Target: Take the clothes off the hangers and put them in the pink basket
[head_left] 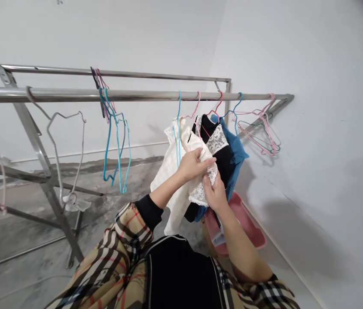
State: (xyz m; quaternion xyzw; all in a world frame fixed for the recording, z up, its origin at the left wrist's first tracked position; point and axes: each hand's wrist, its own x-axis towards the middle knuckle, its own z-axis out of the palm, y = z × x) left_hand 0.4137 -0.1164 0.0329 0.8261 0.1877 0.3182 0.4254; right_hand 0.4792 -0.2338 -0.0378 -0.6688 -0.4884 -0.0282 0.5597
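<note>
A white garment with a lace sleeve [199, 194] hangs on a pink hanger [197, 112] from the front rail. My left hand [194, 165] grips its upper part, thumb and fingers closed on the cloth. Lower and to the right, my right hand [215, 192] pinches the edge of the same lace sleeve. Just left of it hangs another white garment [165, 169] on a light blue hanger [179, 107]. Behind my hands are a black garment with lace trim [223, 161] and a blue garment [237, 148], partly hidden.
A metal drying rack [149, 95] spans the view. Bare blue hangers [118, 150], a pale wire hanger [54, 124] and several pink and green hangers [265, 133] hang on it. Below right, a pink basin [254, 227] stands by the white wall [323, 141].
</note>
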